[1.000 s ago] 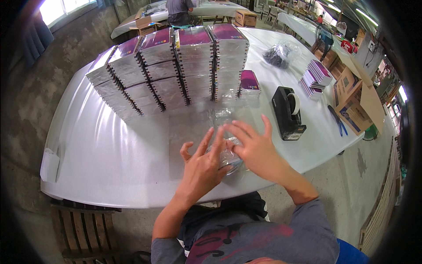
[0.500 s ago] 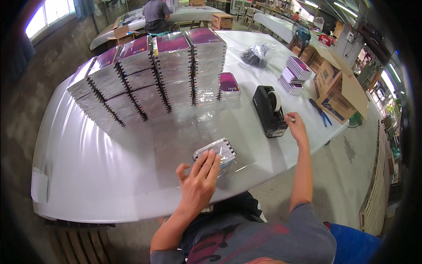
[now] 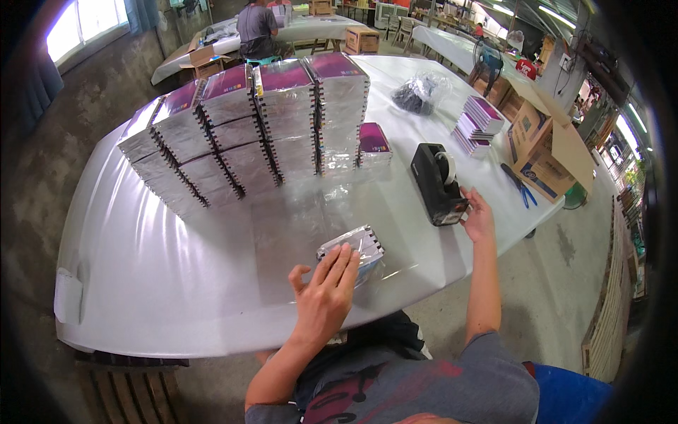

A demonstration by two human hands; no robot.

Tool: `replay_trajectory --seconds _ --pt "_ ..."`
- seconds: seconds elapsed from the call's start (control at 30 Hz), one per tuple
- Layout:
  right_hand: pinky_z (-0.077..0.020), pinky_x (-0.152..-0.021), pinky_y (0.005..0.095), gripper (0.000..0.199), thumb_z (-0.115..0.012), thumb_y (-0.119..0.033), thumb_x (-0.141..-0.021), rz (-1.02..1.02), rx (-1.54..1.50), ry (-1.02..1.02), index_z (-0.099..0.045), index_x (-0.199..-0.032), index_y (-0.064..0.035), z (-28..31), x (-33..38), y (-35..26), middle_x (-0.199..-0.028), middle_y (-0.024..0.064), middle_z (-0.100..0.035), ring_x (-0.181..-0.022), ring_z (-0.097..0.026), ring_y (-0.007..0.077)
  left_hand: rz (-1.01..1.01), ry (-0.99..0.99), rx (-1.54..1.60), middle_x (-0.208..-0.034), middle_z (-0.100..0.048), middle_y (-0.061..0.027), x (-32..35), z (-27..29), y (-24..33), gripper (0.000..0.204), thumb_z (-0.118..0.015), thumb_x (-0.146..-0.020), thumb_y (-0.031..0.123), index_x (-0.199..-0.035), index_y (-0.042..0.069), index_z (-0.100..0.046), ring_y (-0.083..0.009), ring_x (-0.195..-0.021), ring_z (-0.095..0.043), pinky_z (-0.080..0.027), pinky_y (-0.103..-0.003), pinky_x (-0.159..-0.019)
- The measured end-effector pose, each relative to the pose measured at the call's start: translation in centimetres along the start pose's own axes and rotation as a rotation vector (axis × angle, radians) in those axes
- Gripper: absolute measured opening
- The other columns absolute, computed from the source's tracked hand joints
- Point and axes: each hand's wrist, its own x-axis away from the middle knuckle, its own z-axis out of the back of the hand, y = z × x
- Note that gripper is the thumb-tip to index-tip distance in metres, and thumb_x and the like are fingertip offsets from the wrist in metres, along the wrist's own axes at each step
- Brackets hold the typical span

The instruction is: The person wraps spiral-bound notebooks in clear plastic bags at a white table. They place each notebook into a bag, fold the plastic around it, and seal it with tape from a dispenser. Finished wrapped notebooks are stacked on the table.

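Note:
My left hand (image 3: 326, 283) lies with its fingers outstretched on a small stack of spiral-bound notebooks (image 3: 362, 244), pressing its top. Clear plastic film (image 3: 388, 274) wraps the stack and sticks out past its near right side. At the front end of a black tape dispenser (image 3: 428, 185), my right hand (image 3: 480, 218) has its fingers and thumb closed around the corner by the cutter. The roll of tape (image 3: 445, 168) sits in the dispenser. Whether a strip of tape is between my fingers is too small to make out.
Tall rows of plastic-wrapped notebooks (image 3: 289, 120) stand at the back left, with a shorter pile (image 3: 374, 145) beside them. Further right are crumpled plastic (image 3: 421, 92), a stack of purple-and-white booklets (image 3: 479, 124), blue-handled pliers (image 3: 520, 185) and an open cardboard box (image 3: 540, 152). A person (image 3: 256, 32) sits beyond.
My right hand has shifted from a pinch beside the dispenser's cutter to closing around its front corner. My left hand stays on the notebooks. The whole view has shifted slightly.

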Motion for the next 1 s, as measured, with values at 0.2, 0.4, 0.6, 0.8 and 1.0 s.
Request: replay_trajectory --seconds 0.2,0.4,0.6,0.8,1.0 --pt "-0.0267 -0.099 0.0419 0.016 -0.060 -0.026 -0.083 0.112 -0.112 -0.082 -0.055 -0.071 -0.0170 2.5 1.6 2.1 -0.124 0.0012 -0.055 -0.110 -0.047 0.0146 0.002 -0.006 -0.034 -0.115 -0.065 0.0008 0.0 0.0 0.1 0.027 -0.069 -0.080 0.015 -0.107 0.014 -0.068 -0.0087 -0.108 -0.058 -0.027 -0.036 -0.087" --pt "-0.0293 -0.100 0.0442 0.016 -0.062 -0.026 -0.086 0.504 0.998 0.361 -0.067 -0.091 -0.0126 5.8 2.8 5.4 -0.116 0.0031 -0.059 -0.111 -0.050 0.0169 -0.004 -0.007 0.016 -0.120 -0.063 -0.0010 0.1 -0.1 0.2 0.033 -0.063 -0.077 0.008 -0.110 0.012 -0.066 -0.0094 -0.110 -0.057 -0.027 -0.037 -0.086" --pt "-0.0364 -0.097 0.0461 0.011 -0.063 -0.018 -0.086 0.722 1.460 0.487 -0.070 -0.090 -0.0101 0.8 6.6 1.7 -0.092 0.0050 -0.068 -0.089 -0.061 0.0190 0.011 0.008 0.034 -0.111 -0.064 0.0023 0.0 -0.1 0.1 0.033 -0.071 -0.076 0.012 -0.109 0.013 -0.068 -0.0121 -0.105 -0.059 -0.033 -0.032 -0.082" --pt "-0.0480 -0.055 0.0228 0.009 -0.061 -0.003 -0.086 0.441 0.482 -0.285 -0.070 -0.086 -0.0017 -8.7 12.4 0.7 -0.080 0.0057 -0.069 -0.060 -0.058 0.0083 0.023 0.048 0.098 -0.109 -0.063 -0.0023 0.3 -0.7 0.2 0.034 -0.071 -0.075 0.009 -0.109 0.008 -0.064 -0.0186 -0.103 -0.060 -0.038 -0.035 -0.083" --pt "-0.0421 -0.042 0.0218 0.031 -0.060 -0.025 -0.092 -0.119 0.240 -0.588 -0.069 -0.081 0.0027 -16.2 17.0 1.9 -0.064 0.0075 -0.063 -0.050 -0.055 0.0092 0.047 0.131 0.254 -0.105 -0.061 -0.0071 0.7 -1.7 -0.3 0.064 -0.070 -0.073 0.006 -0.130 0.007 -0.043 -0.0232 -0.106 -0.059 -0.040 -0.035 -0.082"
